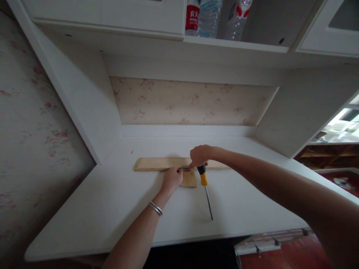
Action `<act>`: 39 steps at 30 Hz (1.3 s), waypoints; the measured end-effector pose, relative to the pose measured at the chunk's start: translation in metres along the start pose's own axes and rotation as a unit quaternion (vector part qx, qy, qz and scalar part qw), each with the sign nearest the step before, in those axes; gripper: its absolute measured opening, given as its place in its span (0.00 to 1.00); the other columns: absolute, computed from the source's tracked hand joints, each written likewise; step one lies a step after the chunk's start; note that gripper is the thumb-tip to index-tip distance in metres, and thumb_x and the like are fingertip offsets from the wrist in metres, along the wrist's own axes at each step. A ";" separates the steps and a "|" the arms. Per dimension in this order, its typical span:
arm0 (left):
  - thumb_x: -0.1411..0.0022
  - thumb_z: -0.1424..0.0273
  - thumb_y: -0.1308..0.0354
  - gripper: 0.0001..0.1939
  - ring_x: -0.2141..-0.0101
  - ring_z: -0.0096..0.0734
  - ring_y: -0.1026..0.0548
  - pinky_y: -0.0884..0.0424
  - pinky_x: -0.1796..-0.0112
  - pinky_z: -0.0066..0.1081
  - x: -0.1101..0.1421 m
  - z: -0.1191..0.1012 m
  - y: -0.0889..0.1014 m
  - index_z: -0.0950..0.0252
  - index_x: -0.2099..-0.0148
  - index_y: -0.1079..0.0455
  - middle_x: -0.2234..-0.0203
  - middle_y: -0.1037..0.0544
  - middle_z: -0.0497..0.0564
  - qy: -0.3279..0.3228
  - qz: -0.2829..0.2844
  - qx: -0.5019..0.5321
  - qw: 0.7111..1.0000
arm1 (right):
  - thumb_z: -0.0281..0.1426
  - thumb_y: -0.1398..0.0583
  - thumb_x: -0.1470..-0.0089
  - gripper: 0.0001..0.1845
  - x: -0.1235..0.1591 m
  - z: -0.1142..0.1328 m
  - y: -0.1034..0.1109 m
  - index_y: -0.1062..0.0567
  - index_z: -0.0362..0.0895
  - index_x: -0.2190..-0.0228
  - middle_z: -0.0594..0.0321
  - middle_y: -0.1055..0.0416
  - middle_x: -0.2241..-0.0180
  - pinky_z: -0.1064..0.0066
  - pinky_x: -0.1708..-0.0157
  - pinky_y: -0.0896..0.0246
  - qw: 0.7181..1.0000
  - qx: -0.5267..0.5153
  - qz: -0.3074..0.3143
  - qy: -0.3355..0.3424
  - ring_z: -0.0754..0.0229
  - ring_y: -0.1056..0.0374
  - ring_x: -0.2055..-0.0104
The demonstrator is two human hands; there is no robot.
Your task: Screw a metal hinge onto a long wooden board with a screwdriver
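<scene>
On the white desktop lies a long, pale wooden board [157, 163], with a short wooden block [189, 180] against its near side. A small metal piece, perhaps a hinge [185, 168], sits where the two meet. My left hand [171, 179] is closed at the left end of that metal piece; whatever its fingertips pinch is too small to name. Over the board, my right hand [201, 155] grips a screwdriver [203, 178] with a black and yellow handle. The screwdriver's shaft points down toward me, away from the metal piece. My right fingertips reach to the metal piece's right end.
The desk [112, 213] has side panels and a low back ledge [190, 130]. Overhead is a white cabinet [109, 16], with plastic bottles [209, 18] on its open shelf. Floral wallpaper [42, 123] covers the left wall; a window [343, 121] is at right.
</scene>
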State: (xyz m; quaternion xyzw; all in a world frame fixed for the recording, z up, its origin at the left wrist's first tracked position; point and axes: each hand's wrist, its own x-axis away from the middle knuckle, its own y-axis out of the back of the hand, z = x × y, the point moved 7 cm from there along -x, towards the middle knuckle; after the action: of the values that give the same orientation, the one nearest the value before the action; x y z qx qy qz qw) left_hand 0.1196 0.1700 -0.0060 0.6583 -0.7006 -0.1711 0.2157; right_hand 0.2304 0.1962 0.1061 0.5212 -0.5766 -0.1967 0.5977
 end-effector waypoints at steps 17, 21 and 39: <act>0.33 0.77 0.53 0.14 0.58 0.42 0.26 0.32 0.59 0.36 0.015 -0.090 -0.020 0.65 0.58 0.25 0.58 0.24 0.59 -0.383 0.133 -0.415 0.814 | 0.52 0.49 0.46 0.29 0.080 -0.087 0.017 0.20 0.43 0.71 0.50 0.24 0.70 0.64 0.72 0.44 0.988 -0.013 -0.146 -0.053 0.50 0.30 0.68; 0.37 0.80 0.49 0.12 0.61 0.41 0.25 0.33 0.58 0.36 0.009 -0.099 -0.020 0.65 0.63 0.25 0.63 0.22 0.59 -0.361 0.152 -0.414 0.822 | 0.52 0.48 0.47 0.28 0.087 -0.093 0.010 0.19 0.44 0.70 0.49 0.24 0.69 0.64 0.72 0.44 0.985 -0.034 -0.161 -0.057 0.48 0.30 0.66; 0.34 0.67 0.54 0.19 0.60 0.51 0.23 0.32 0.60 0.41 -0.024 -0.109 -0.025 0.68 0.61 0.21 0.61 0.21 0.68 -0.292 0.125 -0.508 0.801 | 0.56 0.50 0.46 0.31 0.090 -0.114 -0.009 0.20 0.46 0.70 0.51 0.24 0.68 0.63 0.69 0.42 0.981 -0.067 -0.171 -0.065 0.48 0.29 0.65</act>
State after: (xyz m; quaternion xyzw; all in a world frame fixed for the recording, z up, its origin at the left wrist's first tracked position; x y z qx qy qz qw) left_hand 0.1995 0.1966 0.0713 0.2800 -0.6197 -0.6581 0.3234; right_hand 0.3584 0.1626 0.1660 0.5573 -0.5019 -0.3675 0.5500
